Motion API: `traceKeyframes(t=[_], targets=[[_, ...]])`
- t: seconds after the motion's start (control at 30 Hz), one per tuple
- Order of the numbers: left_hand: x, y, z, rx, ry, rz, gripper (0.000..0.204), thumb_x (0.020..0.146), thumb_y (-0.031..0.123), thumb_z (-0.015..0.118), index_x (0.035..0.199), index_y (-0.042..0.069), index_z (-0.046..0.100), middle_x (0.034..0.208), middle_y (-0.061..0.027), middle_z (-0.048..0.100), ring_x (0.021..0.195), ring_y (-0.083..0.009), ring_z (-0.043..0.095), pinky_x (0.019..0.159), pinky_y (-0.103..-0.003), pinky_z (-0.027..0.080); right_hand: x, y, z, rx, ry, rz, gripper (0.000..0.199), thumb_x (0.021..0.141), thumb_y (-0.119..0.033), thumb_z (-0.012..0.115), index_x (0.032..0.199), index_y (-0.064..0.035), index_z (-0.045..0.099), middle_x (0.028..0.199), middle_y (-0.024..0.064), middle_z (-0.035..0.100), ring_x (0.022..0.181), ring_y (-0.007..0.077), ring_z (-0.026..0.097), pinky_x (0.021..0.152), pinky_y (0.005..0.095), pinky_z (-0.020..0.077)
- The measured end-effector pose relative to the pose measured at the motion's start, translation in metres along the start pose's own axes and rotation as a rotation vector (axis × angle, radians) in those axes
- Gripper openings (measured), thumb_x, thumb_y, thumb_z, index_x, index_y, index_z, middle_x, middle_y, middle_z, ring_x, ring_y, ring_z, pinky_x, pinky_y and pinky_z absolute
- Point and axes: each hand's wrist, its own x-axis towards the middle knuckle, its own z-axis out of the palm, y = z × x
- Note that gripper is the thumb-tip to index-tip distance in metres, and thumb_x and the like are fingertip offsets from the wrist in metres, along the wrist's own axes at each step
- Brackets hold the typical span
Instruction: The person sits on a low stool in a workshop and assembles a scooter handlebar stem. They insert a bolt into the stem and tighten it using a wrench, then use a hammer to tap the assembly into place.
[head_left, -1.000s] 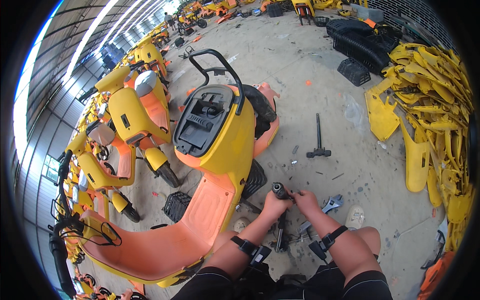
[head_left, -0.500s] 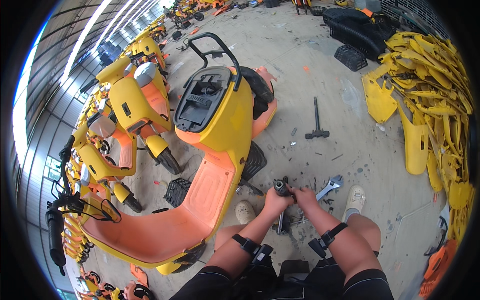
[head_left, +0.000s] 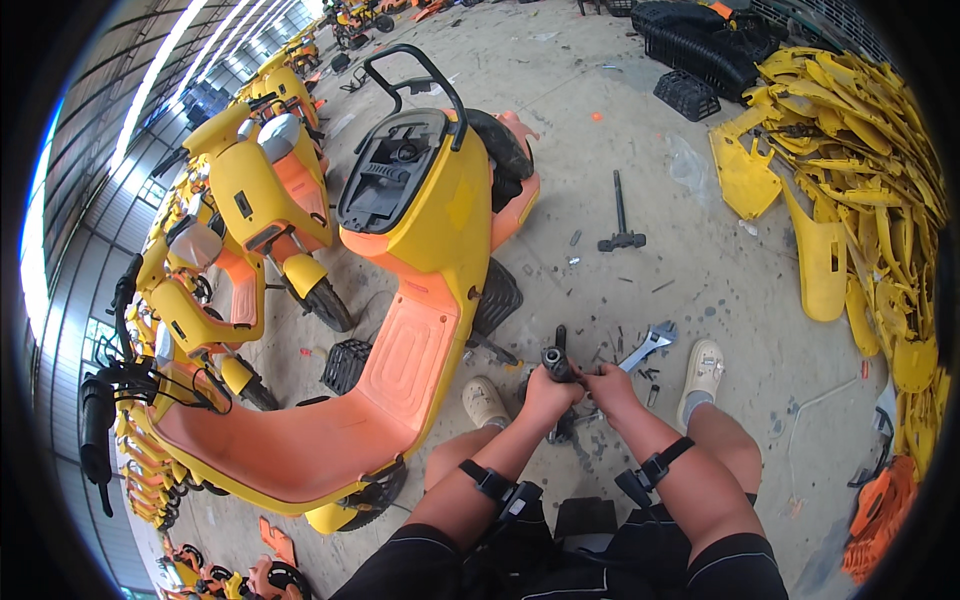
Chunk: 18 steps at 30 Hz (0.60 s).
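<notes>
far left, a row of yellow and orange scooters (head_left: 240,220) stands parked, a black handlebar (head_left: 105,400) jutting out nearest the wall. next comes the stripped scooter (head_left: 400,300), yellow and orange, with its seat off and the black well under it open; it looks partly taken apart already, though i can't say how much more is to come off. a small black grille (head_left: 347,365) lies on the floor just beside its footboard. in front of the seated person, between their knees, the left hand (head_left: 548,392) is closed around a short dark metal part (head_left: 556,362) that stands upright just above the floor, and the right hand (head_left: 612,388) is closed too, pressed against the same part from the other side; what exactly the right fingers grip is hidden. both wrists wear black straps. around the hands lie loose bolts and small bits, which suggests the part is midway through being undone or put together; i can't tell which. just right of it lies a wrench (head_left: 645,347), untouched, and farther up the floor a black t-shaped tool (head_left: 620,225). far right, a heap of yellow panels (head_left: 850,170) is piled up.
</notes>
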Motion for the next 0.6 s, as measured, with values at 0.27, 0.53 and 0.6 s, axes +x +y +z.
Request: traceKeyframes(t=[0.27,0.53,0.6], targets=[[-0.007,0.018,0.003,-0.006,0.034,0.022,0.031,0.060,-0.009,0.066,0.088,0.001,0.061,0.079,-0.0062,0.064,0.074,-0.0174,0.063,0.064,-0.030,0.050,-0.005,-0.017,0.000,0.092,-0.034,0.071,0.025,0.090,-0.025,0.067,0.090,-0.0002,0.065,0.081,0.0081,0.066,0.067,0.0145,0.058,0.056,0.0312,0.0440],[0.012,0.017,0.002,0.033,0.005,0.033,0.030,0.060,-0.010,0.065,0.087,0.001,0.060,0.079,-0.0059,0.064,0.073,-0.0173,0.064,0.064,-0.030,0.050,0.016,-0.016,-0.005,0.095,-0.055,0.035,0.026,0.090,-0.022,0.068,0.089,0.0040,0.065,0.080,0.0113,0.067,0.068,0.0165,0.060,0.062,0.0305,0.0456],[0.015,0.019,0.002,0.005,0.024,0.028,0.030,0.060,-0.010,0.065,0.087,0.001,0.060,0.078,-0.0058,0.064,0.071,-0.0171,0.062,0.062,-0.030,0.050,0.019,-0.019,-0.002,0.118,-0.030,0.043,0.025,0.089,-0.020,0.069,0.087,0.0038,0.065,0.078,0.0109,0.066,0.067,0.0162,0.059,0.061,0.0306,0.0455]])
